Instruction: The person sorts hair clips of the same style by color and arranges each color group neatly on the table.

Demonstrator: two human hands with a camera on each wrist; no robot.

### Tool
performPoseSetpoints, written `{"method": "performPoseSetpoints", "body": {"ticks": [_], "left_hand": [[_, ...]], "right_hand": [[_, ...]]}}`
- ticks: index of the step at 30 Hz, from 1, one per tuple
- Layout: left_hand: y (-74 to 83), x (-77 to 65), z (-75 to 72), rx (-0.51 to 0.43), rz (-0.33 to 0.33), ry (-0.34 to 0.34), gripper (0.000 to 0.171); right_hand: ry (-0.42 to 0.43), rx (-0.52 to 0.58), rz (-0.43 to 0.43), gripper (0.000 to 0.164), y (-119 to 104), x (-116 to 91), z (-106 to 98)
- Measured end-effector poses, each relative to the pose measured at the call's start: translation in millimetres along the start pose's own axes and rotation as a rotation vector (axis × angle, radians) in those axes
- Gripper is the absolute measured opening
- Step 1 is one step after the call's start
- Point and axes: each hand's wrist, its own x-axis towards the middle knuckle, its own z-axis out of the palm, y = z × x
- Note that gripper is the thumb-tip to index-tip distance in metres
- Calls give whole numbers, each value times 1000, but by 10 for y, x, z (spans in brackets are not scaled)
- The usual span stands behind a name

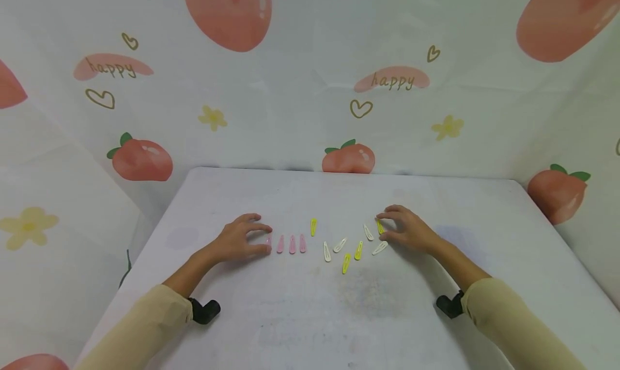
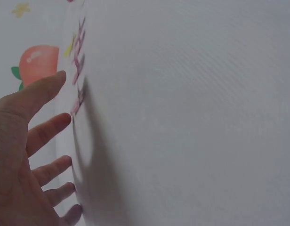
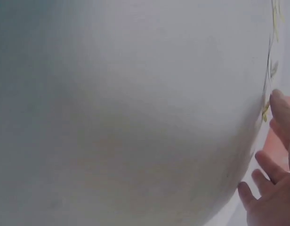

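Note:
Several pink snap hair clips stand in a row on the white table. My left hand (image 1: 236, 242) is at the row's left end, thumb and index finger apart on either side of the outermost pink clip (image 1: 268, 240). In the left wrist view its fingers are spread, the index fingertip close to that clip. Across the table, my right hand (image 1: 408, 229) reaches a yellow hair clip (image 1: 380, 227), with index finger and thumb parted around it. A white hair clip (image 1: 380, 248) lies just below the right thumb. Whether any fingertip touches a clip, I cannot tell.
Between the hands lie the other pink clips (image 1: 292, 244), several white clips (image 1: 327, 251) and more yellow clips (image 1: 346, 263), scattered at varied angles. The table (image 1: 290, 327) meets a hanging cloth (image 1: 281, 112) printed with peaches, flowers and hearts at its back edge.

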Motion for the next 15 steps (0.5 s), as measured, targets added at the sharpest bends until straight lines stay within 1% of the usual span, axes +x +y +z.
{"method": "performPoseSetpoints", "body": {"ticks": [3, 6, 11, 15], "left_hand": [[52, 56, 3, 0, -16, -2, 44], [141, 136, 8, -28, -12, -6, 42], [339, 342, 34, -81, 43, -35, 41], [480, 532, 81, -64, 86, -86, 40]], "right_hand": [[-32, 15, 5, 46, 27, 22, 1], [-52, 12, 31, 45, 48, 37, 7], [-47, -7, 87, 45, 52, 66, 33], [-32, 1, 124, 45, 30, 97, 50]]}}
